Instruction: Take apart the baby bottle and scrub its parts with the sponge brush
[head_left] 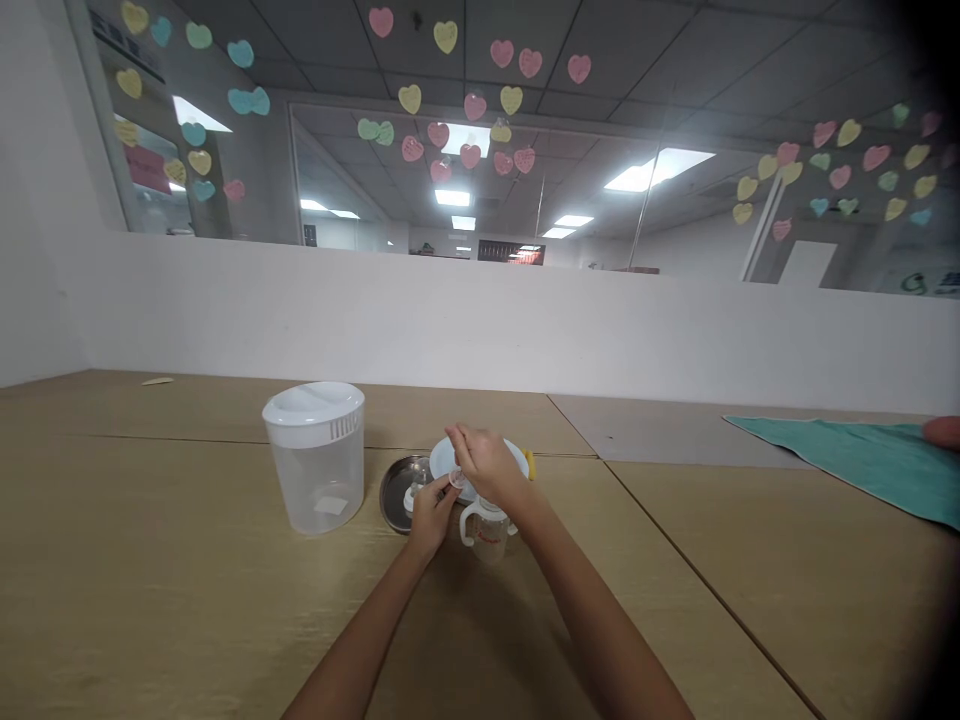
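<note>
Probably light, and best taken by the handles [466,522]

A two-handled baby bottle [491,540] stands upright on the table [187,620], well short of the far edge along the wall [450,330]. It looks like stiff, clear plastic or glass, so it may be smooth and slippery; the white handles should give surer purchase than its rounded body. Whether it holds liquid is unclear.

The left hand [430,518] pinches a small clear piece [457,480] at its fingertips, just beside the bottle's top. That piece seems light, easy to drop, and best gripped by its rim. The right hand [491,465] is curled above it; whether it grips anything cannot be told. The right wrist and forearm partly cover the bottle's top and right handle.

Behind the hands lies a pale plate [441,455], mostly hidden, with a yellow tab [531,466] at its right. To the left, a round metal dish [385,505] carries a white fitting [409,497]; beyond it stands a lidded plastic pitcher [313,470]. A teal towel [847,450] lies toward the table's right, well apart.
</note>
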